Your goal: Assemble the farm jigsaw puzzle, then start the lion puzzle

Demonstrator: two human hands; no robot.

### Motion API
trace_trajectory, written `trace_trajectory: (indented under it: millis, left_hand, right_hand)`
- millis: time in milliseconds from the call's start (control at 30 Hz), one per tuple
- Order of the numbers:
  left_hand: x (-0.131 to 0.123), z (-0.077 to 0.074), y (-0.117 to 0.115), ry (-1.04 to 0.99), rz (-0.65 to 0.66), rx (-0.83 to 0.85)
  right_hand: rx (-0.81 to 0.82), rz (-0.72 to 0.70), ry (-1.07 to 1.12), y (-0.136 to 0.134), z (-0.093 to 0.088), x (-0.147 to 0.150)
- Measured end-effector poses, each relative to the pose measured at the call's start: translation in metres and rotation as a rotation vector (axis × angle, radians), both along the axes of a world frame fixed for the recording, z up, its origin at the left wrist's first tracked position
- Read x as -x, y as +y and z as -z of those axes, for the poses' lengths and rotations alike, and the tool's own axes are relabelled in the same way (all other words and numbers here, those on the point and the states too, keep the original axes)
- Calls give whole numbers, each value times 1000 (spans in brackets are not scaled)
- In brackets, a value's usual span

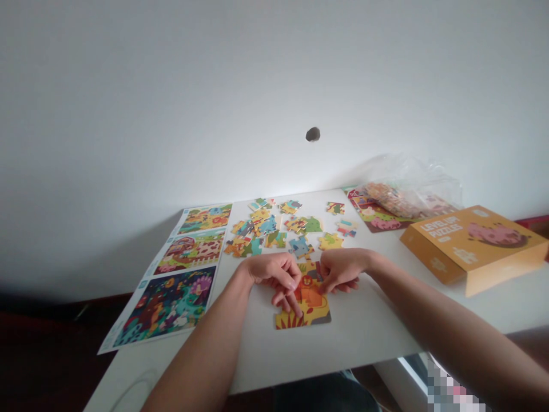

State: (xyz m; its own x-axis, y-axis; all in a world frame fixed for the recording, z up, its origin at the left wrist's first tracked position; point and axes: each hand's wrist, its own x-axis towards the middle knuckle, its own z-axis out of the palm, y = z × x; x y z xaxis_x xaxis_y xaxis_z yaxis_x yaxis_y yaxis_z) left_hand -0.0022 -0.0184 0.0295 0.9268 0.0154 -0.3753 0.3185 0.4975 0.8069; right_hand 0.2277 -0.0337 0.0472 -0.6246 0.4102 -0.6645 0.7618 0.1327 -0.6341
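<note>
The table (pixel 266 366) is white and its back edge meets a pale wall (pixel 171 97) with 1 dark hole (pixel 313 134) in it. The lion puzzle (pixel 315 298), a joined patch with a lion on yellow, lies flat near the front edge of the table, about midway along the part that shows.

The left hand (pixel 274 277) is over the left side of the lion puzzle, wrist bent, fingers curled and pointing down, the thumb close to the index finger. The right hand (pixel 344 268) is at the puzzle's right side, fingers folded under, with the thumb and index finger pointing down at its edge. I cannot tell whether either hand grips a piece, since the fingers hide the contact.

Beyond the hands, loose pieces (pixel 268 224) spread toward the back edge, some overlapping in a heap, others apart. A blue piece (pixel 301 246) and a yellow piece (pixel 330 241) lie nearest the right hand.

Along the left edge is a sheet (pixel 221 257) with 3 pictures in a column; its near left corner juts past that edge. On the right side of the table stands an orange box (pixel 450 243) with a pig on top. Behind it, near the back edge, a clear bag (pixel 398 200) of pieces rests on a farm picture (pixel 380 223).
</note>
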Motion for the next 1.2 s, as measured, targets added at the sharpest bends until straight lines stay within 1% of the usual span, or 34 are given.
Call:
trace_trajectory:
  millis: [167, 300, 333, 367, 467, 500, 533, 567, 600, 667, 767, 933, 1200]
  left_hand:
    - [-2, 0, -1, 25, -3, -17]
    - [-1, 0, -2, 23, -23, -29]
    - [0, 0, -1, 7, -67, -44]
    - [0, 1, 0, -16, -143, -67]
    - [1, 4, 6, -64, -494, -159]
    - [0, 5, 8, -52, -589, -189]
    - [-1, 7, 10, -25, -644, -216]
    - [-2, 8, 11, 8, -659, -237]
    - [-4, 9, 11, 39, -638, -248]
    - [-6, 11, 11, 71, -555, -246]
    - [-8, 11, 7, 57, -477, -229]
    - [-9, 5, 4, 45, -407, -208]
    - [-8, 2, 2, 49, -368, -205]
  right_hand:
    - [3, -22, -9, -3, 0, 2]
    - [19, -10, -12, -2, 3, 2]
    - [23, -8, -6, -1, 4, 2]
    - [27, -9, 0, -1, 5, 2]
    - [31, -13, 16, 0, 5, 0]
    - [33, -11, 16, 0, 5, 0]
    - [35, -8, 15, 0, 5, -1]
    - [37, -5, 12, 0, 5, -1]
    - [40, -3, 7, 1, 4, -2]
    - [49, -12, -4, 1, 4, -3]
    - [47, -26, -2, 2, 2, -4]
    - [44, -2, 9, 3, 2, -5]
    - [49, 7, 16, 4, 4, -7]
